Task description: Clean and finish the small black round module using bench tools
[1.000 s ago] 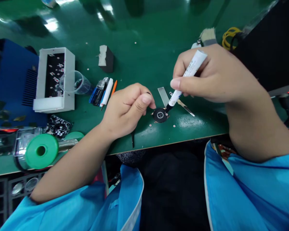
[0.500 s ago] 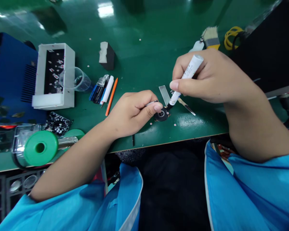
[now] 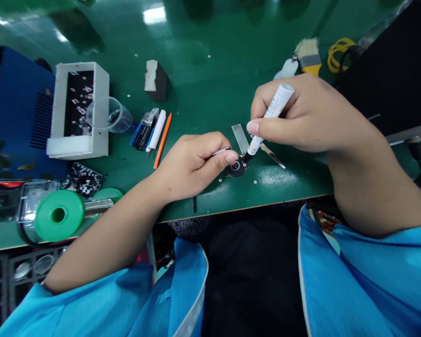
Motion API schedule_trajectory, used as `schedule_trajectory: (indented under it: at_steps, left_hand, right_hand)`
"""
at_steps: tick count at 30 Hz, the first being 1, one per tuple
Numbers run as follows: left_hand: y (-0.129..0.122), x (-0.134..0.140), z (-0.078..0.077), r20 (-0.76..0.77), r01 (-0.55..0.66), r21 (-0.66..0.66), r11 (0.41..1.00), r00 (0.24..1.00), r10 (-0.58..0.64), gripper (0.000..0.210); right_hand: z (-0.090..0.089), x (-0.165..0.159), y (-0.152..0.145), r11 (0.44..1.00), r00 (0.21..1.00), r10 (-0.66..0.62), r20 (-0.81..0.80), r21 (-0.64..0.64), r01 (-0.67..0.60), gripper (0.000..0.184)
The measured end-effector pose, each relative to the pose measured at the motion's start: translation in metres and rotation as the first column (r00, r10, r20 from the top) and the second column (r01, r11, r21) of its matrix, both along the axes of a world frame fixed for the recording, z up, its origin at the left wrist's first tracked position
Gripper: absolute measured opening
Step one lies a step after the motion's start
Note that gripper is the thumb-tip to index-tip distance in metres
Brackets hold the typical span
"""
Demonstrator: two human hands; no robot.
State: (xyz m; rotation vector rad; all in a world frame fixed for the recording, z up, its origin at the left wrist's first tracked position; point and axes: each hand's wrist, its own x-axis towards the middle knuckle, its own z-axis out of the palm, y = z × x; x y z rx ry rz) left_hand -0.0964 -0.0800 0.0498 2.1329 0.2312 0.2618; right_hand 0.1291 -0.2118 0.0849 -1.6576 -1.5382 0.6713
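Note:
Between thumb and fingers, my left hand (image 3: 196, 164) pinches a small round black part (image 3: 236, 167) with a lighter ring at its centre. My fingers cover part of its upper left side. A white marker pen (image 3: 274, 107) with print on its barrel is gripped in my right hand (image 3: 301, 114), tilted with the black tip down at the part's upper right edge. Beyond the tip a flat metal strip (image 3: 240, 138) lies on the bench. Partly under the pen rests a tool with a pointed metal blade (image 3: 275, 158), its other end hidden.
Small white rings with red centres dot the green bench (image 3: 199, 98). Left are an orange stick (image 3: 163, 140), a white pen (image 3: 157, 130), a clear plastic cup (image 3: 117, 116), a white box (image 3: 101, 103) and a green spool (image 3: 59, 215). A brush (image 3: 308, 55) lies back right.
The pen and my right hand have shifted very slightly, the tip staying at the part's edge. My left hand keeps its hold. Two small rings at the back appear a little further right.

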Motion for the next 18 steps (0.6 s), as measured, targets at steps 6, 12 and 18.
schedule_trajectory:
  at_steps: [6, 12, 18]
  left_hand:
    - [-0.0003, -0.0002, 0.0001, -0.006, -0.002, 0.01, 1.0, 1.0, 0.002, 0.056]
    - [0.0, -0.0008, -0.0003, -0.005, -0.003, 0.004, 1.0, 1.0, 0.003, 0.054]
    - [0.0, -0.0012, -0.0003, -0.002, 0.005, 0.01, 1.0, 1.0, -0.004, 0.052]
  right_hand:
    - [0.0008, -0.001, -0.001, 0.999, 0.999, -0.025, 0.023, 0.027, 0.024, 0.016]
    - [0.0007, -0.0019, -0.0009, 1.0, 1.0, 0.009, -0.008, 0.013, -0.009, 0.013]
    - [0.0008, -0.0019, -0.0002, 1.0, 0.999, 0.017, -0.031, 0.017, -0.017, 0.015]
